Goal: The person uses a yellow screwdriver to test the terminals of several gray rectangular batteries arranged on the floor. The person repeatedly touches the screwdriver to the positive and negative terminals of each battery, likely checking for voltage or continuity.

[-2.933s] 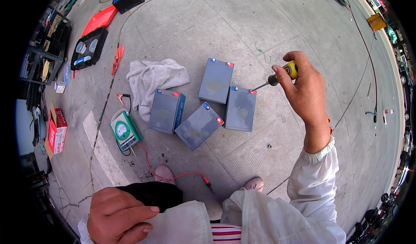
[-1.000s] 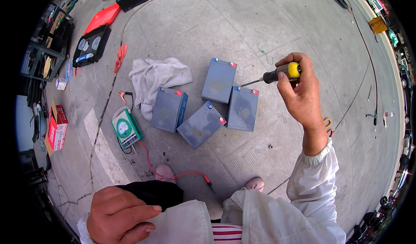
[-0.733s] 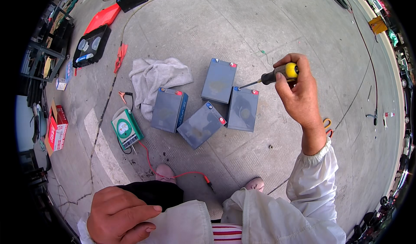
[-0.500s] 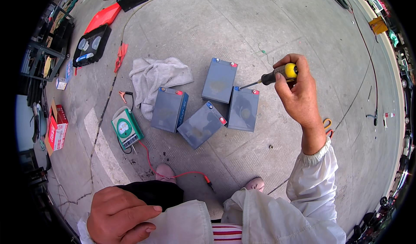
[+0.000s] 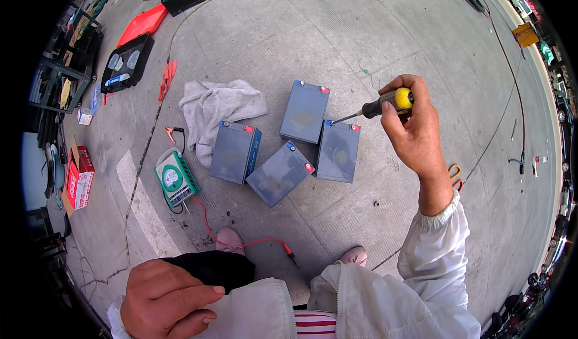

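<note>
My right hand (image 5: 415, 134) is closed around the yellow-and-black handle of a screwdriver (image 5: 372, 109). Its shaft points left, and the tip meets the blue-marked terminal at the top left corner of a grey battery (image 5: 338, 154). Three similar batteries sit close by: one farther back (image 5: 304, 113), one tilted in front (image 5: 278, 176), and one on the left (image 5: 232, 152). Each has a blue-marked and a red-marked terminal. Over my left knee rests my left hand (image 5: 168, 300), loosely bent, thumb and forefinger apart, with nothing visible in it.
Left of the batteries lie a grey cloth (image 5: 220, 107) and a green-and-white meter (image 5: 174, 176) whose red lead (image 5: 253, 241) crosses near my shoes. Orange-handled scissors (image 5: 455, 173) lie beyond my right wrist. A black tray (image 5: 127, 65), a red box (image 5: 81, 179) and a long cable (image 5: 155, 113) are farther left.
</note>
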`<state>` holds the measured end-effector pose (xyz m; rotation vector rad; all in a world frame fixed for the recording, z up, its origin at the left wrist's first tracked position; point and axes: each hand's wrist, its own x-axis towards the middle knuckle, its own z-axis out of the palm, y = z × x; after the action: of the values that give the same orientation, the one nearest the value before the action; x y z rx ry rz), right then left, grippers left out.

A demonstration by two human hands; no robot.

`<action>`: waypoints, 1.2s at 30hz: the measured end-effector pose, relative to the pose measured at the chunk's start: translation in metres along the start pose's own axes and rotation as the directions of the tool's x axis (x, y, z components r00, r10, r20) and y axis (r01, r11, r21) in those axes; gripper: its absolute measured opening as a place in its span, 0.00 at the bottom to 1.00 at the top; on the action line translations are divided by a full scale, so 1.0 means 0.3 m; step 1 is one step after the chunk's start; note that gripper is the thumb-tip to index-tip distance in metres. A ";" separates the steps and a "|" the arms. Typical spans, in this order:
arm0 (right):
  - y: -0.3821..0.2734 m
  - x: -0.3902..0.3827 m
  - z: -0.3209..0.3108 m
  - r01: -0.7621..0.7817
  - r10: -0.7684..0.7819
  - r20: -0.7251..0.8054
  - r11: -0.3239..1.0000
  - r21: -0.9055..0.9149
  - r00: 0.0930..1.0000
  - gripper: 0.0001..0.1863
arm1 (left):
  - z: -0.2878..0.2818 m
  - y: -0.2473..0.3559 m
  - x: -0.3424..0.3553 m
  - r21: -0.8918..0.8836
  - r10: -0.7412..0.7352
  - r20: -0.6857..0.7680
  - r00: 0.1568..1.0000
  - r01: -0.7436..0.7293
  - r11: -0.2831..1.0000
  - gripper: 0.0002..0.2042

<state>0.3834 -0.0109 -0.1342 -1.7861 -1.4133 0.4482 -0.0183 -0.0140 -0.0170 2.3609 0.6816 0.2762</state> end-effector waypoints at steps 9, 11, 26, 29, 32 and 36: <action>0.009 0.004 0.001 0.017 -0.017 -0.008 1.000 -0.007 1.000 0.15 | 0.004 -0.007 0.006 -0.010 0.000 0.004 1.000 0.000 1.000 0.13; 0.010 0.005 0.001 0.012 -0.012 -0.005 1.000 -0.003 1.000 0.15 | 0.002 -0.006 0.007 -0.007 -0.001 0.008 1.000 0.001 1.000 0.13; 0.007 0.014 0.005 -0.037 0.035 -0.039 0.997 -0.068 0.999 0.16 | -0.001 -0.008 0.016 -0.003 -0.003 0.019 1.000 0.003 1.000 0.13; 0.011 0.019 0.008 -0.055 0.049 -0.067 0.995 -0.085 0.997 0.16 | 0.001 -0.012 0.018 -0.004 0.003 0.013 1.000 -0.003 1.000 0.14; 0.016 0.021 0.013 -0.052 0.043 -0.093 0.994 -0.094 0.995 0.17 | 0.000 -0.010 0.017 -0.008 -0.002 0.010 1.000 0.002 1.000 0.14; 0.007 0.020 0.019 -0.046 0.036 -0.100 0.994 -0.099 0.994 0.17 | 0.005 -0.015 0.017 -0.017 -0.005 0.014 1.000 0.005 1.000 0.14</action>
<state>0.3827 -0.0035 -0.1383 -1.8955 -1.3539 0.3100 -0.0153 -0.0090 -0.0209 2.3428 0.6758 0.2620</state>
